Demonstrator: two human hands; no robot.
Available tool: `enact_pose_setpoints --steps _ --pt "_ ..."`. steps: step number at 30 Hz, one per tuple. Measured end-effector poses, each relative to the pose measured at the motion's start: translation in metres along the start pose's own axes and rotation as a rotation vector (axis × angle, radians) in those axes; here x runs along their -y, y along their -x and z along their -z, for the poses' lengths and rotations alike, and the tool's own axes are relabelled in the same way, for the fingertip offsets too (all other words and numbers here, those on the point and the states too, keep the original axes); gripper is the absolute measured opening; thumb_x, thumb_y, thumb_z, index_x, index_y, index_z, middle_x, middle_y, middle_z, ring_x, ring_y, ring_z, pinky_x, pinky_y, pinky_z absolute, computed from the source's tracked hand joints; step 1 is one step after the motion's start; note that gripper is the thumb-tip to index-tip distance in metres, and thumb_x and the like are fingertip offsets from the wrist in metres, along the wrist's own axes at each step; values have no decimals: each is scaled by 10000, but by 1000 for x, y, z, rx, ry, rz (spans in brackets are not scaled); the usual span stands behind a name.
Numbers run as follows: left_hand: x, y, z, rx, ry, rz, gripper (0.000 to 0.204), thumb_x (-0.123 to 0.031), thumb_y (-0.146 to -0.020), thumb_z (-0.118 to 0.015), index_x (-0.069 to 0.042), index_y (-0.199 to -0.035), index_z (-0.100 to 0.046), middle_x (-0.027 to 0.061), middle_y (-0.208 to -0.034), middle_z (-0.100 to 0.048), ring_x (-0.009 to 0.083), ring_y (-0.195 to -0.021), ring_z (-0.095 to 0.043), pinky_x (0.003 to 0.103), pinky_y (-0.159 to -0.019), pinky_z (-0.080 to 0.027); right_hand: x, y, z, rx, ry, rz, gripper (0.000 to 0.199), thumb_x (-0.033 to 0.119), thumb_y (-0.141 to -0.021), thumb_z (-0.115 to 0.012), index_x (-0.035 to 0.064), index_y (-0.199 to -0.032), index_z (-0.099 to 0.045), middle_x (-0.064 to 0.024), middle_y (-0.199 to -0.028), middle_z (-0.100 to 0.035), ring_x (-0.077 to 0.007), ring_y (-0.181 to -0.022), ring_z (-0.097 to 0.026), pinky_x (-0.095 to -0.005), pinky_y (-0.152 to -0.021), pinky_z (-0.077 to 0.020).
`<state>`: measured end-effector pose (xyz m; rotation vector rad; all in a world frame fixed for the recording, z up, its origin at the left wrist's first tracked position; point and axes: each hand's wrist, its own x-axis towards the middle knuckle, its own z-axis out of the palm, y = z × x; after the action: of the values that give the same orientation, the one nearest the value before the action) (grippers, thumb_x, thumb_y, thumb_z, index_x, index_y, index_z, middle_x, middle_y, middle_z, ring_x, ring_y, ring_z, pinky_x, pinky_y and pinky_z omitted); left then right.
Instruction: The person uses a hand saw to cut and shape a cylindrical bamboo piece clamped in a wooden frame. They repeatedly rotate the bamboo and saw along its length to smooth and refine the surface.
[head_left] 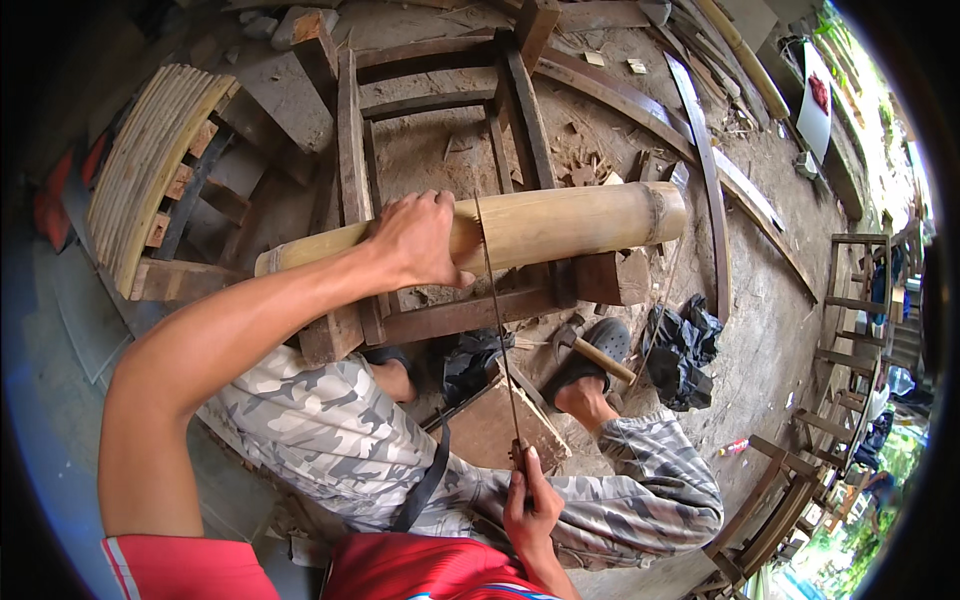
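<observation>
A thick bamboo pole (570, 222) lies across a low wooden frame (440, 315). My left hand (420, 240) presses down on the pole near its middle, fingers wrapped over the top. My right hand (528, 505) grips the handle of a thin saw (497, 320), whose blade runs from my hand up to the pole and crosses it just right of my left hand. I sit behind the frame with my knees bent, in camouflage trousers, one foot in a dark sandal (590, 355).
A hammer (592, 352) lies by my foot, next to a black bag (685, 355). A curved slatted panel (150, 170) stands at left. Long curved wooden strips (715, 190) and wood chips lie beyond the frame. Wooden chair frames (850, 330) stand at right.
</observation>
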<state>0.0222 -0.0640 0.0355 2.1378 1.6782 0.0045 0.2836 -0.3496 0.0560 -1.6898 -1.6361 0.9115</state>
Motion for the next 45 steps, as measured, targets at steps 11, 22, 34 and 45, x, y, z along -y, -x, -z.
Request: enact_pose_setpoints --steps 11,22,34,45 --pt "-2 0 14 170 24 108 961 -454 -570 -901 219 -1159 -546 364 -1082 -653 435 -961 -702 422 -908 -584 24 -84 -35 -17 -81 -19 466 69 -958 -650 99 -1420 -587 -218 -991 -728 -292 -745 -723 -352 -686 -547" --pt "1 -5 10 39 47 -4 913 -455 -578 -912 216 -1090 -563 310 -976 -704 452 -825 -716 430 -828 -616 43 -134 -49 -45 -161 -9 485 61 -937 -680 128 -1411 -600 -224 -821 -678 -322 -677 -680 -367 -631 -520" --pt "-15 -2 9 69 -10 38 955 -397 -583 -912 158 -1254 -520 365 -1202 -619 449 -1094 -661 441 -979 -544 42 -87 -13 -33 -121 -52 479 49 -914 -685 110 -1383 -613 -198 -998 -734 -329 -761 -725 -381 -688 -566" --pt "-11 0 12 -31 -37 -17 1011 -459 -588 -907 214 -1231 -513 386 -1164 -632 441 -1061 -681 436 -966 -557 5 -10 8 -44 -61 -12 519 43 -878 -729 119 -1381 -628 -222 -971 -726 -330 -696 -713 -397 -609 -559"
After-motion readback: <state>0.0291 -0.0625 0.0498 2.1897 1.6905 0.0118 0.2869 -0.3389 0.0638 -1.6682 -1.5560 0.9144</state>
